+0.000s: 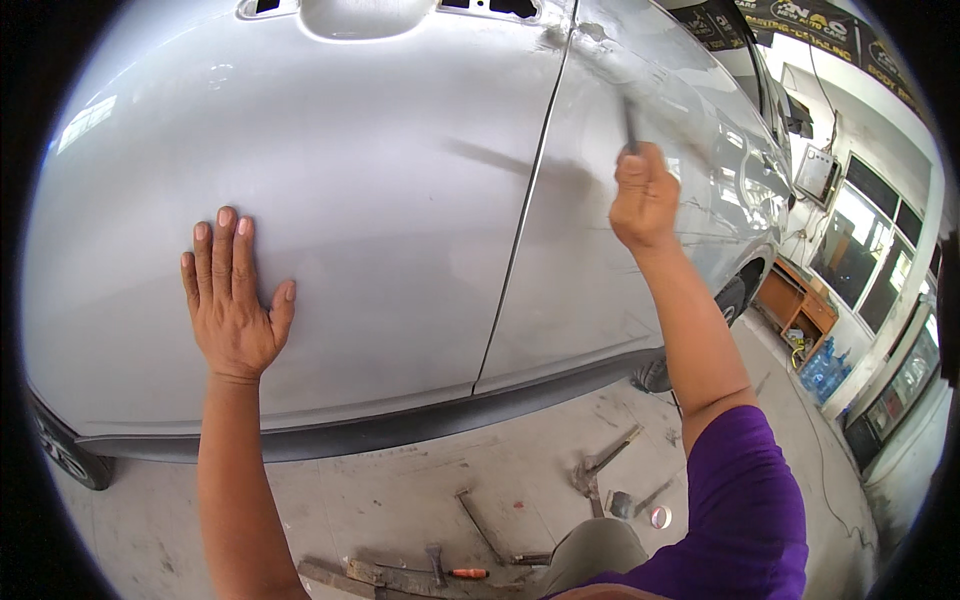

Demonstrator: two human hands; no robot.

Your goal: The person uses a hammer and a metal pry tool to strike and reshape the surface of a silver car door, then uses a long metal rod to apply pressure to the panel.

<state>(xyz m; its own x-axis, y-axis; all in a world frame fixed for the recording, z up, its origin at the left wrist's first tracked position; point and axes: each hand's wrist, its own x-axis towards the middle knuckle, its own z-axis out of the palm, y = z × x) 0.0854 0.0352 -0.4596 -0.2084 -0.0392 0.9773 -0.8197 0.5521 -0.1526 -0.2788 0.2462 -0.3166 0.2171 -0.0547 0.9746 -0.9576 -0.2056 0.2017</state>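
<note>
A silver car's door panel [370, 260] fills most of the view, with a dark seam between it and the neighbouring door [575, 280]. My left hand [235, 310] lies flat on the panel at the left, fingers stretched and thumb apart, holding nothing. Raised at the right, in front of the neighbouring door, my right hand [645, 200] is closed in a fist around a dark, slim bar-like tool [629, 122]. Motion blurs the tool's upper end, so its exact kind does not show. Scuffed, dull patches [592, 32] mark the bodywork near the top of the seam.
Below the black sill [400, 432], a hammer [437, 565], an orange-handled tool [468, 573], an angled metal bar [480, 527] and a tape roll [660, 516] lie on the floor. Large blue bottles [825, 370] stand by a wooden cabinet [795, 300] at the right. A cable crosses the floor there.
</note>
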